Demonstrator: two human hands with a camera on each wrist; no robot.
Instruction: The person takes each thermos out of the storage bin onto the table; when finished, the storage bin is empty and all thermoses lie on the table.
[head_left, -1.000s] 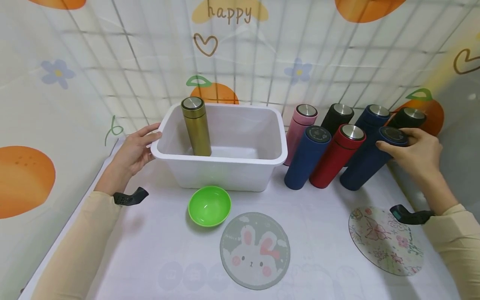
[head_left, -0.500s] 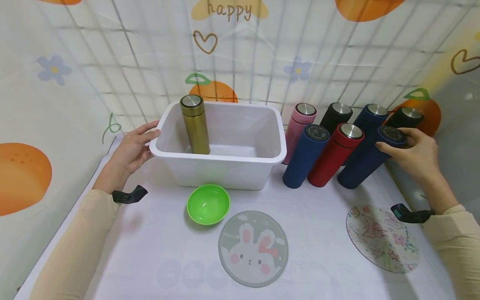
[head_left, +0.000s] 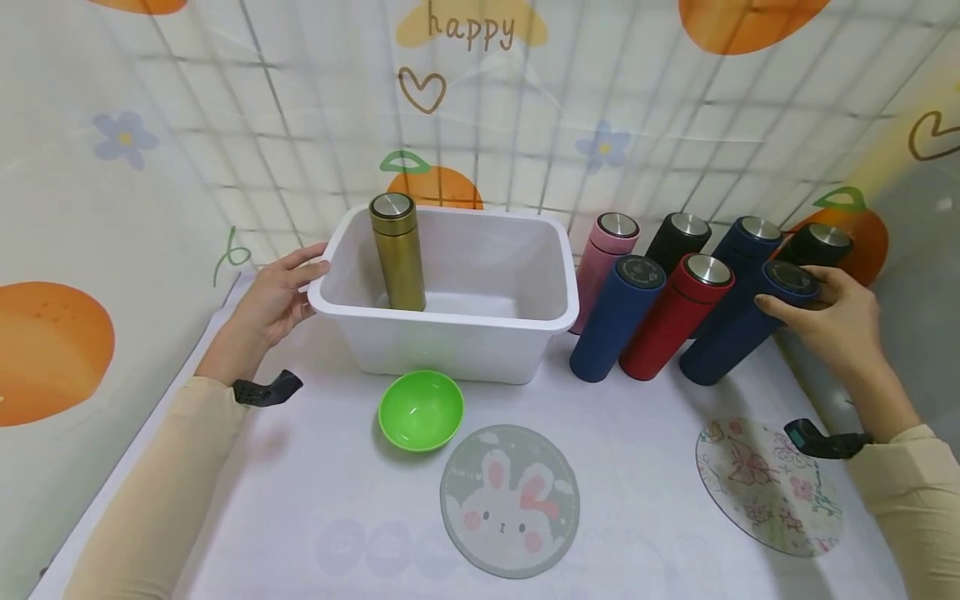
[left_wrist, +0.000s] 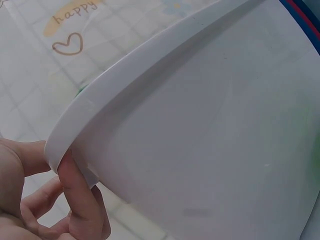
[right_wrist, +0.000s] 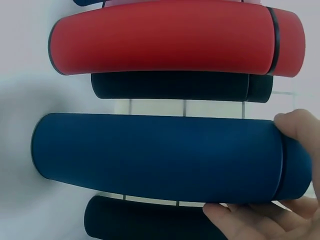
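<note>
The dark blue flask stands at the right of the frame, and the right hand grasps its top, fingers curled round the lid. A red flask stands just beside it on the left, and a black flask behind. At the left, the left hand pinches the rim of the white tub, where a gold flask stands upright. A green bowl sits in front

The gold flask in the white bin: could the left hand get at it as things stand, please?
Probably yes: the left hand rests on the white bin's rim, the bin is open-topped, and the gold flask stands upright just inside that near corner.
</note>
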